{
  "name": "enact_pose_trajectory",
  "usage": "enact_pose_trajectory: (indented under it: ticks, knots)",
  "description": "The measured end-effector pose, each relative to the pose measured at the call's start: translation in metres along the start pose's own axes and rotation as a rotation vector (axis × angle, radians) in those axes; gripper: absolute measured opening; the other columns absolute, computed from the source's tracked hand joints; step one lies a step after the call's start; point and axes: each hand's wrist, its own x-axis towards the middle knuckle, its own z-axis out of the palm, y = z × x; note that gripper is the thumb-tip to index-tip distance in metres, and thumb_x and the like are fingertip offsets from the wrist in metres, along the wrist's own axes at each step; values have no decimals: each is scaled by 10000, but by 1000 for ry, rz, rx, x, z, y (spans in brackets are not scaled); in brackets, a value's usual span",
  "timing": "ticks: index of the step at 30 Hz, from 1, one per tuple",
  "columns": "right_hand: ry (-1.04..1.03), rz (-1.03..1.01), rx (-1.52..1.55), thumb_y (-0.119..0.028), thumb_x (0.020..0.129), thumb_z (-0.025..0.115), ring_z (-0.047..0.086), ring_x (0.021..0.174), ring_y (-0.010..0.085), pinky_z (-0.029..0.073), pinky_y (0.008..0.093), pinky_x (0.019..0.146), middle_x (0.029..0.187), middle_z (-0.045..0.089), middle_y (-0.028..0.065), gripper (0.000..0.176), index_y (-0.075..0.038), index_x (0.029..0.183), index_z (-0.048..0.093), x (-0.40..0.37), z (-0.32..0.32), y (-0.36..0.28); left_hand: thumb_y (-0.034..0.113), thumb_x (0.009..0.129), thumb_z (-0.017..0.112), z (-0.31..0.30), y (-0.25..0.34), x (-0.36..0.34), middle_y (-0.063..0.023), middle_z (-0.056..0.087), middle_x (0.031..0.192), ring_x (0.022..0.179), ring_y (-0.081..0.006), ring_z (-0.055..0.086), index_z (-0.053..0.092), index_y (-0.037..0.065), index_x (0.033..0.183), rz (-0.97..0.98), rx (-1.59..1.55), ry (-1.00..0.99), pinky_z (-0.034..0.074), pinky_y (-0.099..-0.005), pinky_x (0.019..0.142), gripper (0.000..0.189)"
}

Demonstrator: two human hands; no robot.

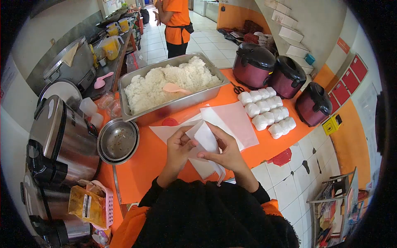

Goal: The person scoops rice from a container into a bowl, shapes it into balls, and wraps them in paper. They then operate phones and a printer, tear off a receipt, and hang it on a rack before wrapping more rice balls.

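Observation:
Between my two hands is a folded sheet of white wrapping paper [205,137], its lower end hanging down towards me. My left hand [180,146] grips its left side with curled fingers. On the other side my right hand [225,149] pinches the paper between thumb and fingers. Whether rice is inside the fold cannot be seen. Flat sheets of wrapping paper [236,124] lie on the orange table [144,177] under and behind my hands. Beyond them stands a large metal tray [178,103] heaped with cooked rice [157,84], a pink rice paddle [175,88] resting on the rice.
Several white wrapped parcels [264,108] sit in rows at the right, near black scissors [237,87] and dark red rice cookers [253,66]. Metal bowls [118,141], a large steel cooker [70,136] and a pink basket [108,202] are at the left. A person in orange [177,29] stands behind the table.

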Motion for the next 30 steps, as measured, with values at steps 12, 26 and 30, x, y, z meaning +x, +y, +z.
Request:
enact_pose_trajectory:
  ticks: [12,26,30]
  knots:
    - [263,196,-6,-297,951,551,525,918,115,444,262,805,1013,608,56,381,4,1183,578,-3,-7,24,89,870,673,0,10,1,-59,679,931,813,-90,619,618,-23,1083,-44,85,168,481,-220,702,247]
    - [1048,472,540,-191,930,547,580,887,167,504,290,734,1008,567,61,349,-20,1227,486,-48,-38,216,199,969,527,-79,114,-49,-83,570,1018,906,-147,561,484,13,1081,430,336,952,472,-295,797,221]
    - [1107,388,447,-85,927,502,574,933,211,514,306,746,1106,539,93,410,-44,1319,388,-51,-25,220,156,954,544,-61,75,-64,-130,542,1056,946,-176,545,455,-25,1135,539,241,889,472,-312,787,271]
